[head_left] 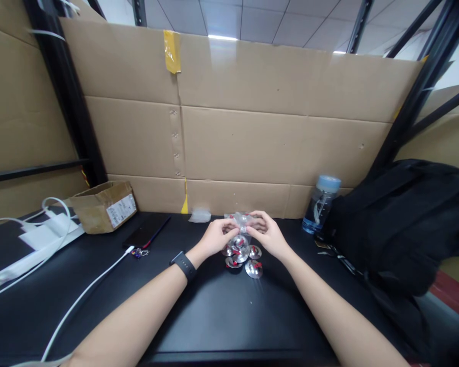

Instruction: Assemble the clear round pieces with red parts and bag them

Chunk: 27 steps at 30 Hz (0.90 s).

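My left hand (217,237) and my right hand (271,237) meet over the middle of the black table. Both have thumbs and fingers closed on a clear plastic bag (242,221), one hand at each side. Right below the bag lies a small heap of shiny silver domed discs with red loops, which look like finger cymbals (254,269). Several of them overlap, and the nearest one rests at the front right of the heap. Part of the bag is hidden behind my fingers, so its contents are hard to make out.
A folded clear plastic piece (200,216) lies at the back. Leftward are a phone (143,233) with a white cable, an open cardboard box (99,206) and a white power strip (42,255). A water bottle (321,204) and black backpack (401,219) stand right; a cardboard wall (237,148) rises behind.
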Each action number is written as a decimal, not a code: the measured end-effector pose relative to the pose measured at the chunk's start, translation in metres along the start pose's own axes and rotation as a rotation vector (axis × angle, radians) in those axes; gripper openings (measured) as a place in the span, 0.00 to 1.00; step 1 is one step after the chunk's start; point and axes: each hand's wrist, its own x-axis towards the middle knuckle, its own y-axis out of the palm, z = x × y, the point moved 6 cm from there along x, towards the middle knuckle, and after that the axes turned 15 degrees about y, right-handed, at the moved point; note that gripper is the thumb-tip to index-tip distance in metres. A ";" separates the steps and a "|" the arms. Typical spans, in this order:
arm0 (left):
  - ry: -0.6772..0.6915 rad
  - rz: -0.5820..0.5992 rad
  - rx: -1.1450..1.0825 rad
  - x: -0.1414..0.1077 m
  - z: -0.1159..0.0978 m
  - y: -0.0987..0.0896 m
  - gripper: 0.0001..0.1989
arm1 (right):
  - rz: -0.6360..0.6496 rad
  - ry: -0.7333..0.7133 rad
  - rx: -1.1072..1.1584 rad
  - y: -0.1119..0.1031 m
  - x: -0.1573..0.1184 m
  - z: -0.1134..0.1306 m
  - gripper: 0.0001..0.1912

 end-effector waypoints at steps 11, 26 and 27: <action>-0.023 -0.250 -0.135 0.001 0.002 -0.011 0.24 | -0.139 0.012 0.100 -0.010 0.003 -0.002 0.22; 0.424 0.375 0.932 0.001 -0.037 0.001 0.09 | -0.049 0.009 -0.097 0.003 0.005 -0.014 0.15; 0.363 0.368 0.970 0.003 -0.032 -0.010 0.09 | -0.052 -0.013 -0.206 0.004 0.004 -0.015 0.13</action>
